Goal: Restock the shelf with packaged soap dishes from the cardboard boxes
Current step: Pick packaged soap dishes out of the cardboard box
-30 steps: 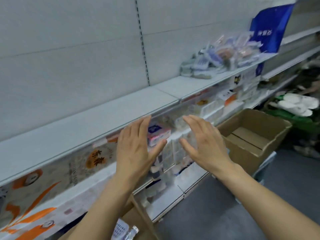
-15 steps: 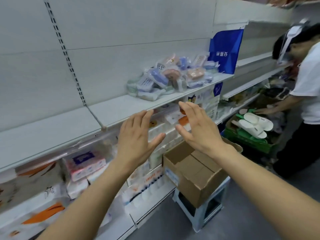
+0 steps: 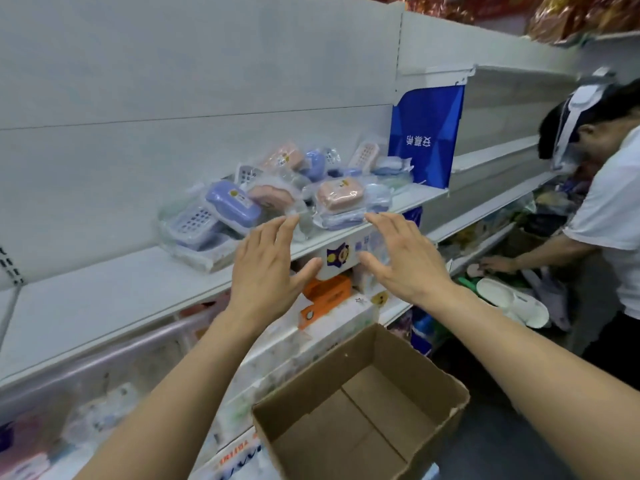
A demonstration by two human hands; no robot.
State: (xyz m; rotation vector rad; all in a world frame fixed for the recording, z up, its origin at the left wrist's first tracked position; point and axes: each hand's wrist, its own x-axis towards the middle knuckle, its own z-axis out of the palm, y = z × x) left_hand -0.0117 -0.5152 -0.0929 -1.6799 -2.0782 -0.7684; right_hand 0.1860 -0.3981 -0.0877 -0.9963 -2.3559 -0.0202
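As both hands (image 3: 341, 261) hover spread, empty, soap dishes (image 3: 277, 199) lie just beyond fingertips on shelf (image 3: 104, 299); left hand nearer.

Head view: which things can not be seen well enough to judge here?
- Cardboard box: its near corner is cut off by the bottom edge; the visible inside looks empty.
- Soap dishes: the count is unclear, since the packages overlap in a pile.
- Lower shelf goods: blurred.
- Left hand and right hand: palms face away.
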